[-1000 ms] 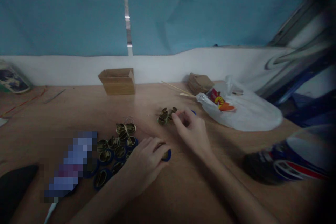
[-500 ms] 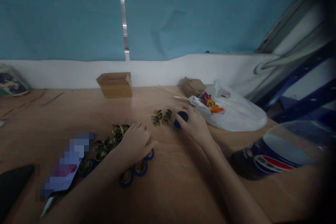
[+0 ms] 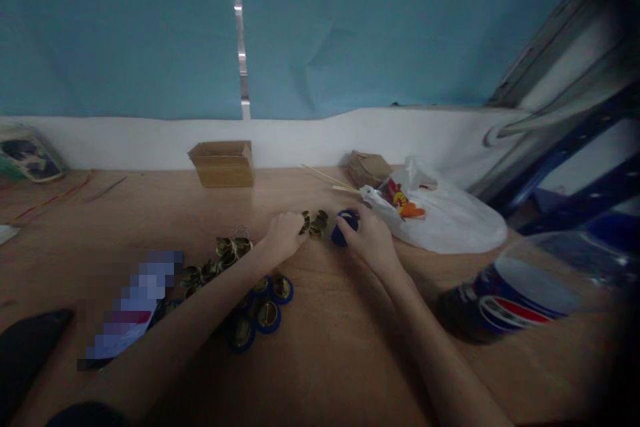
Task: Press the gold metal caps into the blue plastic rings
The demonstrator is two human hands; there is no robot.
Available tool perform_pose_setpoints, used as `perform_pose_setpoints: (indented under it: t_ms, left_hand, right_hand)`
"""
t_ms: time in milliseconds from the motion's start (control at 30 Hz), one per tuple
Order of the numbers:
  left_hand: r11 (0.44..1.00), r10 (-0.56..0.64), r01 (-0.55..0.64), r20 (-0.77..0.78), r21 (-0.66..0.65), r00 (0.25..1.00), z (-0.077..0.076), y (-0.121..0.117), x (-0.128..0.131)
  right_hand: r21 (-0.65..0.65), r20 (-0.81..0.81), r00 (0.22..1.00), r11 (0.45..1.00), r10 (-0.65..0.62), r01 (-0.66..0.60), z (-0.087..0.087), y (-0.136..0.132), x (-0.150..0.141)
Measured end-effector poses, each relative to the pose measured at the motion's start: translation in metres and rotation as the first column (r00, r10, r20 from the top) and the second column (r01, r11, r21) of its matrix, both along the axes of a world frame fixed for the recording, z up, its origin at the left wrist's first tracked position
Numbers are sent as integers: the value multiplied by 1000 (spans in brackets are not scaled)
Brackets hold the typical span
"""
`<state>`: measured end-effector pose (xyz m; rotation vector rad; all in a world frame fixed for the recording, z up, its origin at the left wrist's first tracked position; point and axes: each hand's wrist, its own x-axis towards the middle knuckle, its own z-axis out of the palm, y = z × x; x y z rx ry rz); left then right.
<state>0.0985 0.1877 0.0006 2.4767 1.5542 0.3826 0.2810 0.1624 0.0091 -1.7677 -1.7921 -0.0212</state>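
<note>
My left hand (image 3: 287, 235) reaches to a small cluster of gold-coloured curled metal pieces (image 3: 316, 228) mid-table. Its fingers are bent together around the cluster's left side, and they hide part of it. My right hand (image 3: 371, 238) grips a round dark blue cap-like piece (image 3: 342, 235) between thumb and fingers, just right of that cluster. Under and beside my left forearm lie several blue-rimmed discs with gold centres (image 3: 269, 315). More gold metal pieces (image 3: 226, 255) form a larger group left of my forearm, partly covered by it.
An open cardboard box (image 3: 227, 167) stands by the wall. At the right rear are a brown package (image 3: 369, 168), thin sticks (image 3: 327, 177) and a white plastic bag (image 3: 460, 220). A cut Pepsi bottle (image 3: 505, 307) lies near my right forearm. A blurred-out flat object (image 3: 135, 307) lies left.
My left hand has moved right and away from me, from the larger group of gold pieces to the small cluster. My right hand keeps the blue piece in nearly the same place.
</note>
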Motion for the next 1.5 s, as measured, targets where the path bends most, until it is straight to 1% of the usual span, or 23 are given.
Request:
perform_pose_setpoints:
  t_ms: [67, 133, 200, 233, 300, 333, 367, 433, 500, 567, 633, 700, 767, 867, 967, 1067, 1167, 1267, 1333, 1500]
  left_hand:
    - [1000, 21, -21, 56, 11, 998, 10, -7, -2]
    - [998, 51, -57, 132, 38, 990, 21, -19, -8]
    - [995, 66, -80, 214, 53, 974, 30, -35, -17]
    - [995, 65, -82, 254, 58, 965, 31, -44, -22]
    - [997, 42, -63, 344, 49, 938, 29, -61, -33]
    - [998, 34, -58, 483, 33, 875, 25, -69, -39]
    - [998, 56, -52, 594, -23, 803, 20, -75, -43]
    - [983, 146, -10, 740, -185, 657, 9, -83, -51]
    - [951, 240, 45, 819, -307, 521, -1, -86, -57]
    - [918, 299, 123, 861, -378, 412, -7, -86, -60]
    - [883, 336, 208, 876, -421, 345, -8, -85, -62]
    - [853, 374, 258, 876, -454, 304, -6, -84, -63]
    - [834, 419, 266, 869, -483, 264, -3, -85, -63]
    - [834, 459, 247, 869, -494, 186, 1, -87, -63]
    - [829, 464, 278, 874, -486, 143, 3, -88, -64]
    - [827, 457, 309, 882, -469, 112, 5, -89, -66]
    - [810, 493, 331, 868, -485, 63, 7, -91, -67]
    - [789, 519, 374, 855, -488, 19, 9, -91, -67]
    - [785, 517, 389, 856, -482, 17, 9, -90, -68]
    - [801, 491, 348, 867, -488, 85, 6, -89, -69]
  right_hand:
    - [62, -18, 1000, 998, 8, -7, 4, -2, -2]
    - [172, -61, 996, 984, 57, -46, 10, -6, -8]
    - [297, -127, 977, 947, 170, -126, 16, -14, -17]
    - [341, -156, 958, 924, 239, -175, 18, -20, -23]
    - [380, -191, 914, 885, 358, -268, 21, -32, -36]
    - [388, -196, 891, 867, 409, -312, 22, -38, -42]
    - [391, -193, 868, 847, 457, -360, 22, -44, -49]
    - [386, -188, 813, 802, 551, -455, 19, -54, -61]
    - [365, -190, 748, 753, 636, -547, 14, -61, -71]
    - [325, -197, 690, 710, 696, -624, 8, -64, -77]
    - [281, -206, 663, 693, 720, -665, 3, -65, -80]
    - [256, -209, 666, 697, 716, -669, 0, -64, -81]
    - [259, -211, 683, 714, 699, -650, -1, -62, -80]
    - [280, -215, 701, 730, 680, -623, 0, -60, -78]
    - [291, -231, 700, 734, 676, -613, 1, -58, -77]
    - [263, -283, 684, 740, 673, -619, 0, -57, -77]
    - [237, -350, 664, 749, 660, -619, -2, -57, -76]
    - [241, -374, 656, 751, 656, -614, -3, -56, -76]
    - [243, -376, 649, 747, 661, -619, -3, -57, -76]
    - [220, -405, 614, 724, 677, -654, -1, -60, -75]
